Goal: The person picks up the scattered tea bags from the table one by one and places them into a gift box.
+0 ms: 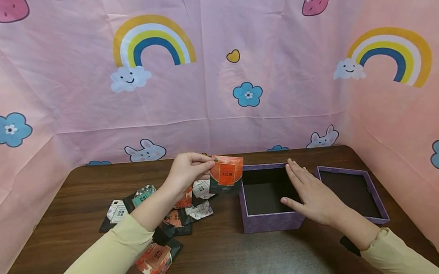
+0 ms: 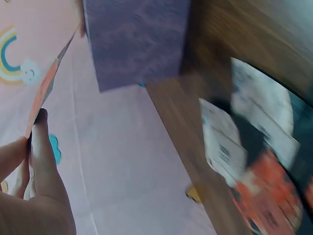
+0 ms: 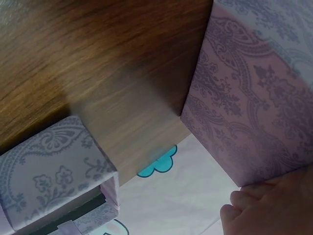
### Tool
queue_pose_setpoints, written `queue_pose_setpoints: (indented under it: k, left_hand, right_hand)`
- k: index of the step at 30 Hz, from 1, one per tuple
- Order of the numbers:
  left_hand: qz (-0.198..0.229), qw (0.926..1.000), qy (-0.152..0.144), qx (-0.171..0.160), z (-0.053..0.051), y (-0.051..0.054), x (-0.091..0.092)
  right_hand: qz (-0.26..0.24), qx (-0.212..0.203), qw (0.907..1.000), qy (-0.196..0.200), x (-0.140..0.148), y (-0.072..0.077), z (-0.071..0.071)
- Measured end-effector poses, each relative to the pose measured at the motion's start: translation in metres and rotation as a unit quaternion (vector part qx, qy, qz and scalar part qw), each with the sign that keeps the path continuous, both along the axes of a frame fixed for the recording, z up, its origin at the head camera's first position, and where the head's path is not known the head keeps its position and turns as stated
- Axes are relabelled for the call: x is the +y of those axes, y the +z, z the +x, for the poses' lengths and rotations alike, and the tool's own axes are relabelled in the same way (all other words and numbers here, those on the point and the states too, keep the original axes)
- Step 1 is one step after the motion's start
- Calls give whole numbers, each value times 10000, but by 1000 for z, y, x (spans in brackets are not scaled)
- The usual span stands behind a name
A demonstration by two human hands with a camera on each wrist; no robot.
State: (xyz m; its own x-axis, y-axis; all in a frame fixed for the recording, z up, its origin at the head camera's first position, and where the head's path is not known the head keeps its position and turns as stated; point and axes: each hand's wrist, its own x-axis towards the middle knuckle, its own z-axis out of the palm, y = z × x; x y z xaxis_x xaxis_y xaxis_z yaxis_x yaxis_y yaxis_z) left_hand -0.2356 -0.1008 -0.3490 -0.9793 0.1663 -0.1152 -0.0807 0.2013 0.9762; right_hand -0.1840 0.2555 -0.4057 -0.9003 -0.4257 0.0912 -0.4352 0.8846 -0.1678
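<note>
My left hand (image 1: 191, 170) pinches the edge of an orange and black sachet (image 1: 227, 173) with a red label, held upright just left of the purple box (image 1: 273, 223). In the left wrist view the sachet (image 2: 44, 93) appears edge-on between thumb and fingers. The box stands without its lid, and its dark inside shows. My right hand (image 1: 314, 196) rests on the box's right rim, fingers straight and thumb over the opening. In the right wrist view part of that hand (image 3: 274, 208) touches the top edge of the patterned box (image 3: 249, 103).
Several sachets, including a green one (image 1: 142, 195), a white one (image 1: 117, 211) and an orange one (image 1: 157, 260), lie loosely heaped on the brown table (image 1: 223, 260) at left. The box's lid (image 1: 378, 196) lies inside-up to the right. A printed cloth (image 1: 184, 100) hangs behind.
</note>
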Motion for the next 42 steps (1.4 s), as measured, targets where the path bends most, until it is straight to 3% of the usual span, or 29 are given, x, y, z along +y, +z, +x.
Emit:
queue_pose_setpoints:
  k: [9, 14, 18, 24, 28, 31, 37, 42]
  left_hand:
    - [605, 9981, -104, 16, -8, 5, 50]
    - [924, 9957, 14, -57, -11, -1, 73]
    - [932, 9956, 91, -67, -11, -9, 88]
    - [231, 9994, -216, 140, -12, -23, 101]
    - [-423, 9966, -531, 457, -12, -32, 106]
    - [-841, 9911, -735, 721, -12, -35, 108]
    - [-1636, 9715, -1061, 1347, -11, -35, 111]
    - [-1974, 9597, -1328, 1495, -10, -33, 116]
  right_hand:
    - [19, 28, 10000, 12, 1, -1, -1]
    - [18, 16, 10000, -20, 1, -1, -1]
    - [-20, -27, 10000, -64, 1, -1, -1]
    - [-33, -13, 10000, -27, 1, -2, -1]
    - [-81, -53, 10000, -26, 0, -2, -1]
    - [-97, -65, 9999, -30, 1, -2, 0]
    - [-100, -45, 9999, -20, 1, -3, 0]
    - [-99, -17, 9999, -18, 2, -4, -1]
